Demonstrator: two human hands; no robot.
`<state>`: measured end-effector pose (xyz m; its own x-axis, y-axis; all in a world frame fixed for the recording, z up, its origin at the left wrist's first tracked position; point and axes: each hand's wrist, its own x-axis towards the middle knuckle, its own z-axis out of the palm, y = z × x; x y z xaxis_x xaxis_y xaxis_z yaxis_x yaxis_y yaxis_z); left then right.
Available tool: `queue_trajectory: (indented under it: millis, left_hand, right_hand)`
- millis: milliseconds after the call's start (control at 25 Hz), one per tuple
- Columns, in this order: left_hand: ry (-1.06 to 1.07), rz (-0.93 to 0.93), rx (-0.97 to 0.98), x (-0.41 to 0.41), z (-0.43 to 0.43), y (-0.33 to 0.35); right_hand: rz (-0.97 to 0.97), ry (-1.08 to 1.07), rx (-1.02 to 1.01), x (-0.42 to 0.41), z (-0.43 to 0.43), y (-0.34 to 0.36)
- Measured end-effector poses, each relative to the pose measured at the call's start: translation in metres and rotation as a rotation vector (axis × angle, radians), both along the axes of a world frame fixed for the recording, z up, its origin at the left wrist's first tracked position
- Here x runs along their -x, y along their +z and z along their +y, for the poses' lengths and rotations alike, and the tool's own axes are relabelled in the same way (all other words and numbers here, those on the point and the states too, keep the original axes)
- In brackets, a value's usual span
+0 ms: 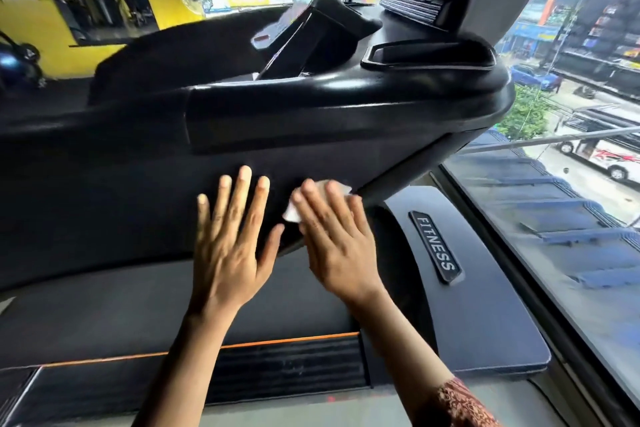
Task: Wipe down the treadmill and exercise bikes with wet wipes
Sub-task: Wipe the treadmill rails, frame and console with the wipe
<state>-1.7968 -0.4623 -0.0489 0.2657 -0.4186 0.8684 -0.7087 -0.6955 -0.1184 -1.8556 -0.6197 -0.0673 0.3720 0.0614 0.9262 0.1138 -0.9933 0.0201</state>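
The black treadmill console (242,135) fills the middle of the head view, with its dark front panel facing me. My right hand (332,239) presses a white wet wipe (294,211) flat against the lower right part of that panel, fingers straight over it; only the wipe's edges show. My left hand (232,239) lies flat on the panel just left of the wipe, fingers spread and straight, holding nothing. Below my hands runs the treadmill's motor cover (173,312) with an orange stripe.
A side cover with a "FITNESS" badge (436,246) sits right of my hands. A large window (571,184) runs along the right, close to the treadmill. A second machine's console (311,24) stands behind, and a yellow wall (41,45) is at far left.
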Motion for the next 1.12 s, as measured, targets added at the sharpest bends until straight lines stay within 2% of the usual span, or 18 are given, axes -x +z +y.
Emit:
queue_trajectory:
  millis: [80,200,240,280,400,440,560,720,760,920,960,1040,1120]
  left_hand:
    - [-0.013,-0.010,-0.012,-0.007,0.014,-0.005]
    - [-0.040,-0.010,-0.020,-0.015,0.032,-0.010]
    - [-0.049,-0.009,-0.020,-0.018,0.037,-0.012]
    - [-0.053,-0.007,-0.018,-0.021,0.043,-0.013]
    - [-0.062,0.011,-0.015,-0.029,0.065,-0.019]
    - [-0.060,0.013,-0.012,-0.032,0.073,-0.022]
    - [-0.068,0.007,-0.002,-0.040,0.089,-0.029]
    - [-0.084,-0.003,0.023,-0.056,0.113,-0.032]
    - [-0.081,-0.012,0.021,-0.061,0.119,-0.031]
    - [-0.070,-0.032,0.023,-0.070,0.136,-0.036]
    - [-0.074,-0.024,0.027,-0.070,0.139,-0.038]
    - [-0.086,-0.017,0.028,-0.072,0.144,-0.038]
    - [-0.086,-0.013,0.026,-0.073,0.145,-0.036]
  right_hand:
    - [-0.002,-0.092,-0.015,0.004,-0.010,-0.014]
    - [-0.070,-0.177,-0.386,-0.003,0.005,0.008]
    - [-0.081,-0.156,-0.438,-0.010,0.020,0.017]
    - [-0.087,-0.125,-0.396,-0.017,0.035,0.018]
    - [-0.049,-0.080,-0.057,-0.027,0.053,-0.015]
    - [-0.036,-0.122,-0.056,-0.027,0.054,-0.028]
    - [-0.001,-0.168,-0.260,-0.029,0.083,-0.046]
    - [0.067,-0.047,0.053,-0.046,0.122,-0.035]
    - [0.047,-0.078,0.045,-0.048,0.116,-0.027]
    - [-0.003,-0.260,-0.283,-0.041,0.106,-0.031]
    - [0.030,-0.243,-0.253,-0.041,0.118,-0.041]
    - [0.113,-0.127,-0.051,-0.048,0.148,-0.048]
    - [0.108,-0.054,0.087,-0.059,0.154,-0.022]
